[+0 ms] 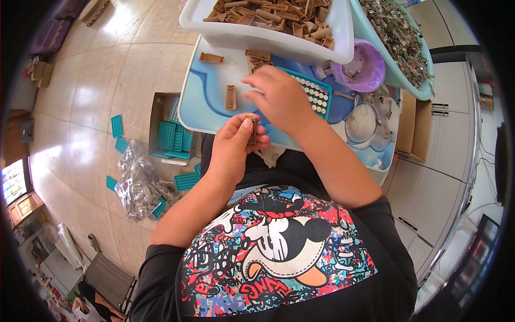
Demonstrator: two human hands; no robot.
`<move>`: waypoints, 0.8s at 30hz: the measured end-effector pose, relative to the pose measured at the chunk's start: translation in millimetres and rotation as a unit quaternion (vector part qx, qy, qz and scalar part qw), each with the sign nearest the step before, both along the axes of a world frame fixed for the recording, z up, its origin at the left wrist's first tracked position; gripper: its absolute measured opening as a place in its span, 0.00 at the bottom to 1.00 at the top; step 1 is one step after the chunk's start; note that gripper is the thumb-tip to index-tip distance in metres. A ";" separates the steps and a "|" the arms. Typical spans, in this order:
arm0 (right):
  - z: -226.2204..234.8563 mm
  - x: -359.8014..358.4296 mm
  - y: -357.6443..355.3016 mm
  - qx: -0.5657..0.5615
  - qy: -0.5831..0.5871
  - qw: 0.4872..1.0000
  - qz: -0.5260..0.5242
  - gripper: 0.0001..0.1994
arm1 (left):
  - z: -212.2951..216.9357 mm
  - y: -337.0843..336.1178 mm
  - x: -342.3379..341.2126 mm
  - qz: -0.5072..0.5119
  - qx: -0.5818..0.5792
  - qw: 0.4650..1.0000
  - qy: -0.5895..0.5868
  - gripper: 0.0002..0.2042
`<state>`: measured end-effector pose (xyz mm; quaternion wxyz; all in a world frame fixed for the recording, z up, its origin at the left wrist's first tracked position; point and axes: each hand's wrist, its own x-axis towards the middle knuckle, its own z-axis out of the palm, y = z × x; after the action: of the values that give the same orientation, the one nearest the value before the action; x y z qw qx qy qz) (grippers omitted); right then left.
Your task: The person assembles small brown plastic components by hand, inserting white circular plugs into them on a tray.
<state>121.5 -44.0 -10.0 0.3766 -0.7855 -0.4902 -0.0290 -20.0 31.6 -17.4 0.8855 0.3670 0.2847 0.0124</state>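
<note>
My left hand (233,145) grips a small brown plastic piece (251,130) upright at the near edge of the small blue and white table (199,102). My right hand (279,99) hovers just above it, fingers curled over the table; whether it holds anything I cannot tell. A teal tray with rows of round holes (316,94) lies partly under the right hand. Loose brown pieces (230,97) lie on the table to the left.
A white bin of brown pieces (268,37) and a teal bin of small metal parts (399,37) stand at the table's far side, with a purple cup (359,70) between. A cardboard box of teal trays (171,134), scattered trays and a clear bag (137,185) lie on the floor at left.
</note>
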 end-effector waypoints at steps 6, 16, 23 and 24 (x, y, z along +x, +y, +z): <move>-7.3 -2.1 32.4 -0.221 -0.031 0.973 0.059 0.13 | 7.5 5.2 -8.7 0.021 0.017 0.999 0.032 0.11; 24.6 -21.9 -5.9 -0.059 0.133 0.989 -0.023 0.11 | 22.0 11.7 -2.6 0.071 -0.041 0.996 0.045 0.11; 35.7 -39.8 -62.2 -0.009 0.146 0.987 0.059 0.14 | 17.9 -5.8 7.9 -0.027 -0.048 0.998 -0.007 0.10; 38.1 -40.2 -69.5 -0.035 0.158 0.985 0.065 0.14 | 18.0 -8.8 9.5 -0.030 -0.049 0.998 -0.008 0.10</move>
<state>81.3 -113.5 28.1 0.4232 -0.7590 -0.4753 0.1375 -10.4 22.8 0.6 0.9046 0.3314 0.2670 -0.0252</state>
